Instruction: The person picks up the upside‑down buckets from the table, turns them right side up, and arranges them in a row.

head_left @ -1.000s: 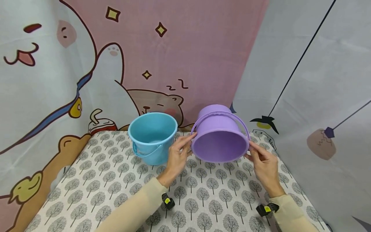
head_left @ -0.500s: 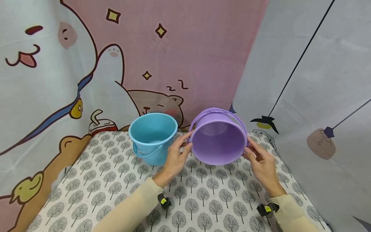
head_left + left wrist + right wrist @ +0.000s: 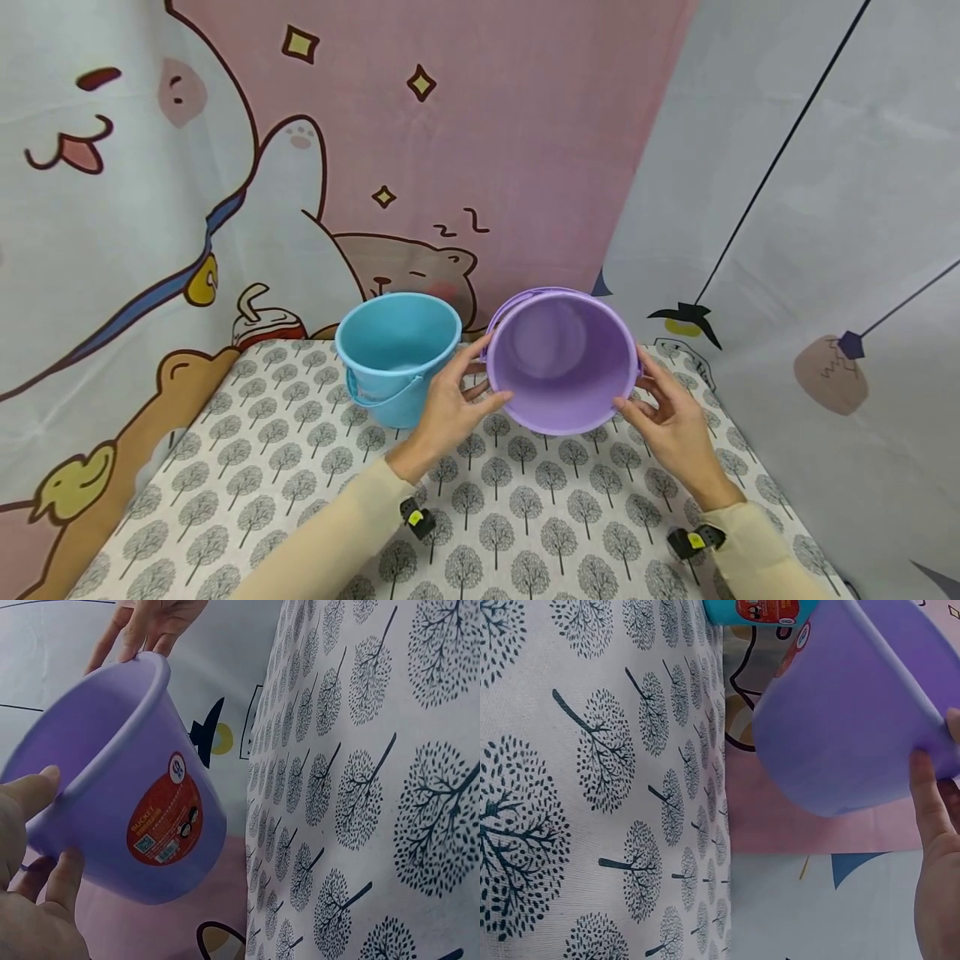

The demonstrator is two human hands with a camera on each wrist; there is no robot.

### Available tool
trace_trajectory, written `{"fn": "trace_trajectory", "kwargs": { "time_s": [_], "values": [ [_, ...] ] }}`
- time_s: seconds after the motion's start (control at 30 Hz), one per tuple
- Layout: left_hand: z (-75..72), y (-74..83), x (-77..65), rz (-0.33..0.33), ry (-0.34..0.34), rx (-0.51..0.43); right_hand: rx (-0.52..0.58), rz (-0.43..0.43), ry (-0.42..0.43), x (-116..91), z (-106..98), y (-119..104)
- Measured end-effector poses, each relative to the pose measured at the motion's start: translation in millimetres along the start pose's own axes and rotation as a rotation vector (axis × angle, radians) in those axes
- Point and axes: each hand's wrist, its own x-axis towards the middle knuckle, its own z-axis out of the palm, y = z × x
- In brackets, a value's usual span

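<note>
Both hands grip a purple bucket [image 3: 562,358] by opposite sides of its rim, and its mouth faces the head camera. My left hand [image 3: 453,396] pinches the left side, thumb at the rim and fingers against the outer wall. On the other side my right hand [image 3: 671,421] does the same. The left wrist view shows the bucket raised off the cloth, with a red oval label [image 3: 166,814] on its wall. Its handle [image 3: 517,302] lies back behind the rim. Just left of it a light blue bucket [image 3: 393,358] stands upright on the table.
A white cloth with grey trees covers the table [image 3: 300,483]. Behind it hangs a pink backdrop [image 3: 525,125] with cartoon animals, and a grey-white sheet [image 3: 825,208] closes off the right side. The blue bucket's handle [image 3: 390,400] hangs down at its front.
The purple bucket has tipped so its mouth turns up toward the head camera, showing its inner base. Its handle has dropped behind the rim. The blue bucket stays put.
</note>
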Motion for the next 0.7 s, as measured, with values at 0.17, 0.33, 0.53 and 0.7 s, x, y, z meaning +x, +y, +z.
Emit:
{"fn": "trace_trajectory", "kwargs": {
  "time_s": [0.17, 0.33, 0.53, 0.7],
  "values": [
    [-1.8, 0.7, 0.2, 0.014, -0.013, 0.012, -0.009, 0.004, -0.023, 2.7, -0.6, 0.0],
    [-1.7, 2.6, 1.1, 0.0, -0.028, 0.016, -0.011, 0.05, -0.031, 4.5, -1.7, -0.1],
    [0.2, 3.5, 4.0, -0.018, -0.049, 0.032, -0.054, 0.104, -0.027, 6.1, -0.1, -0.4],
    [3.0, 2.6, 6.7, -0.018, -0.031, 0.072, -0.095, 0.134, -0.019, 7.3, 2.9, -1.2]
  ]
}}
